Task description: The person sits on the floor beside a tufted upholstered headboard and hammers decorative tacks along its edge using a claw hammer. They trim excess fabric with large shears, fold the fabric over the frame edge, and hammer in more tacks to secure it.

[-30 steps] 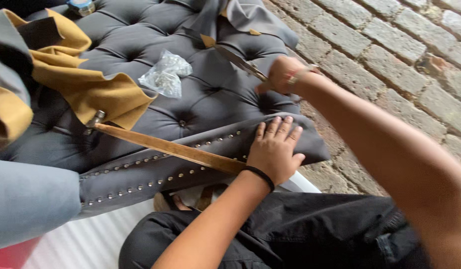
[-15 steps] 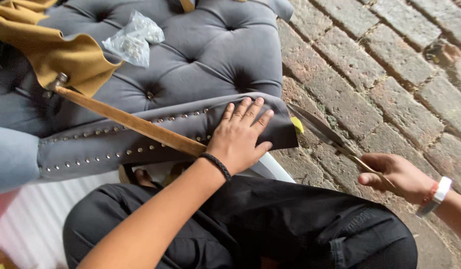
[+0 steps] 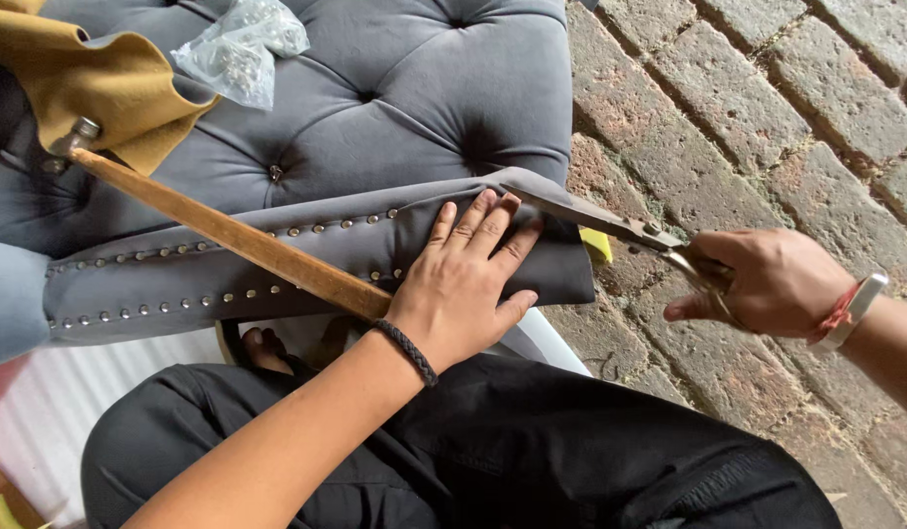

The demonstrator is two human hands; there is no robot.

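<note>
My left hand (image 3: 468, 279) lies flat, fingers spread, on the studded grey fabric edge (image 3: 228, 264) of a tufted grey upholstered seat (image 3: 394, 88). My right hand (image 3: 772, 284) grips the handles of long metal scissors (image 3: 610, 223), whose blades point left and touch the fabric corner just beyond my left fingertips. A wooden hammer handle (image 3: 228, 235) runs diagonally across the seat edge and passes under my left palm; its metal head (image 3: 76, 137) rests by a mustard-yellow cloth (image 3: 91, 83).
A clear plastic bag of small metal studs (image 3: 240, 44) sits on the cushion. Brick paving (image 3: 767, 108) fills the right side. My black trousers (image 3: 492, 451) are below, and a white surface (image 3: 42, 411) lies at lower left.
My right hand has brought the scissors up from the brick floor to the fabric corner. The view has shifted closer. My left hand stays pressed on the fabric edge.
</note>
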